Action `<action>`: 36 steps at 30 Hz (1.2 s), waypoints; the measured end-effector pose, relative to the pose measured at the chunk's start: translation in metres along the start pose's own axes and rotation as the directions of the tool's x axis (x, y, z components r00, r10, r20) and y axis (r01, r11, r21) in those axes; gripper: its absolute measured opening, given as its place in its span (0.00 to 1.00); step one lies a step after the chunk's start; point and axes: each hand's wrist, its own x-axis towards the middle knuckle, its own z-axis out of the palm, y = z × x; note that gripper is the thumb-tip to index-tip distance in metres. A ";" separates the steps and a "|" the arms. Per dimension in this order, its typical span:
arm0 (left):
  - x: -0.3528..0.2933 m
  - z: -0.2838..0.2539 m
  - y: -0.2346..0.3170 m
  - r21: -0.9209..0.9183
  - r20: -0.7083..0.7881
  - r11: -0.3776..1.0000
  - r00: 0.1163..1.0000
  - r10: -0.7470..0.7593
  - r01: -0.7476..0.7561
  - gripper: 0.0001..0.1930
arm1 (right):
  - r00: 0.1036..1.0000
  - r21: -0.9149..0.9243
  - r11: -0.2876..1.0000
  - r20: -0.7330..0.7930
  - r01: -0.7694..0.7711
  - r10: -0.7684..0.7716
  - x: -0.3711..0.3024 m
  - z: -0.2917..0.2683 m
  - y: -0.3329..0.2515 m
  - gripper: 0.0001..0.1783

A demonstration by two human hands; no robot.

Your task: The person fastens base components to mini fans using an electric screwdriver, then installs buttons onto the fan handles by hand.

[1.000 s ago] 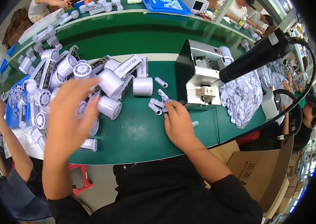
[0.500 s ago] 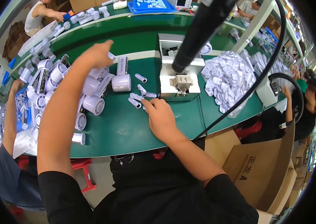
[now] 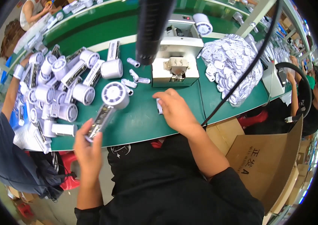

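A white handheld fan (image 3: 114, 94) is in my left hand (image 3: 88, 146), its round grilled head pointing away from me and its handle open, with the circuit board bare. Thumb and fingers pinch the handle's lower end above the table's front edge. My right hand (image 3: 176, 112) is closed on a small white plastic cover (image 3: 159, 106), partly hidden by the fingers. Beyond the hands lie several more small white covers (image 3: 142, 80). In front of my right hand stands a metal press-like fixture (image 3: 177, 71) with a block in its middle.
Many white fans (image 3: 59, 88) are heaped at the left of the green table (image 3: 129, 129). A plastic bag of small white parts (image 3: 234, 69) lies right of the fixture. A black tube (image 3: 153, 32) hangs overhead, and a cardboard box (image 3: 256, 165) stands at the lower right. A co-worker's arm (image 3: 10, 97) reaches in at left.
My left hand has come back from the heap toward me, now with a fan in it. The right hand has drawn away from the loose covers, holding one.
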 end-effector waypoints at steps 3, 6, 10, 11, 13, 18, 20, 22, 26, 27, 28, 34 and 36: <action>-0.010 0.020 -0.001 0.181 0.086 0.984 0.996 -0.017 0.001 0.20 | 1.000 -0.015 1.000 0.029 -0.011 0.012 -0.009 -0.012 0.003 0.07; 0.004 0.013 0.006 0.236 0.222 0.972 0.974 -0.051 -0.003 0.24 | 0.994 -0.004 0.996 0.070 -0.085 0.085 -0.016 -0.020 0.000 0.08; 0.034 0.019 0.016 0.399 0.484 0.904 0.873 -0.065 -0.154 0.27 | 0.996 -0.123 0.990 -0.050 0.066 -0.073 -0.029 -0.017 -0.002 0.08; 0.039 0.023 0.018 0.438 0.525 0.884 0.844 -0.105 -0.162 0.28 | 0.989 -0.335 0.933 -0.025 0.128 -0.145 -0.030 -0.019 -0.003 0.09; 0.044 0.026 0.018 0.400 0.536 0.914 0.825 -0.177 -0.064 0.28 | 0.990 -0.407 0.904 0.031 0.135 -0.134 -0.031 -0.023 -0.004 0.10; 0.017 0.055 0.007 -0.157 0.282 0.954 0.937 -0.205 0.256 0.29 | 0.998 -0.009 0.998 0.027 0.058 -0.058 -0.035 -0.011 -0.036 0.12; 0.014 0.073 0.006 -0.107 0.187 0.984 0.975 -0.123 0.145 0.32 | 0.977 0.477 0.861 -0.194 0.175 -0.092 -0.037 0.014 -0.056 0.13; 0.008 0.089 0.004 -0.336 0.182 0.922 0.974 -0.135 0.190 0.32 | 0.976 0.394 0.897 -0.161 0.199 -0.146 -0.031 0.034 -0.060 0.13; 0.000 0.088 0.006 -0.184 0.189 0.979 0.981 -0.047 0.083 0.35 | 0.998 0.330 0.944 -0.058 -0.004 0.025 -0.027 0.045 -0.059 0.12; 0.000 0.087 0.006 -0.239 0.203 0.968 0.979 -0.022 0.072 0.36 | 0.996 0.361 0.928 0.016 -0.089 0.089 -0.028 0.041 -0.063 0.12; 0.000 0.085 0.003 -0.244 0.196 0.967 0.980 -0.029 0.078 0.36 | 0.996 0.355 0.930 0.026 -0.090 0.086 -0.027 0.040 -0.065 0.12; 0.001 0.087 0.008 -0.369 0.222 0.925 0.975 -0.002 0.086 0.33 | 0.980 0.244 0.964 -0.188 0.106 -0.061 -0.019 0.042 -0.059 0.10; 0.002 0.084 0.016 -0.297 0.249 0.952 0.969 -0.002 0.078 0.33 | 0.991 0.317 0.948 -0.130 0.021 0.022 -0.020 0.036 -0.060 0.09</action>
